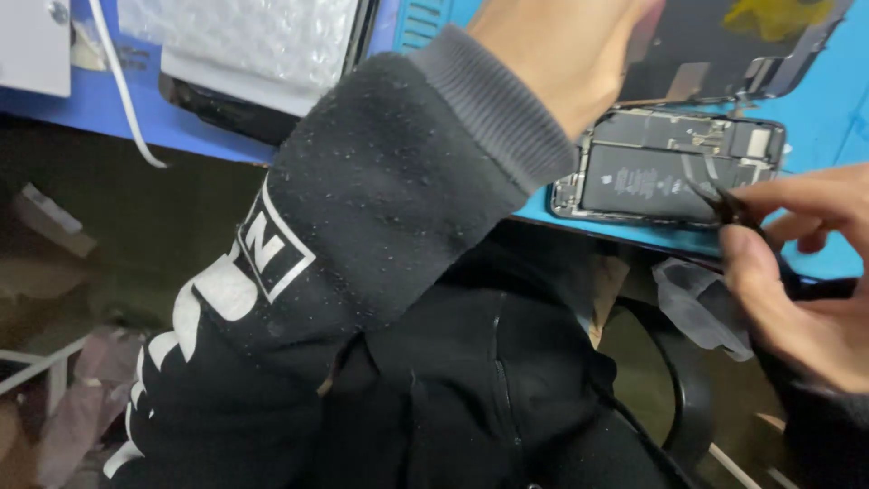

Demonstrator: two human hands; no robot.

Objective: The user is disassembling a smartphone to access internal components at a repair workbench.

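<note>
Head view: blue work mat [819,86]; cluttered floor [54,272]

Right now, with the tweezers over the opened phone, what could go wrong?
1. The right hand holds the tweezers with the tips right at the thin flex cables over the battery; a slip could tear a cable or nick the battery.
2. The opened phone lies near the edge of the blue mat; a nudge might push it off.
3. The left hand and its sleeve reach across the view and hide part of the work.
</note>
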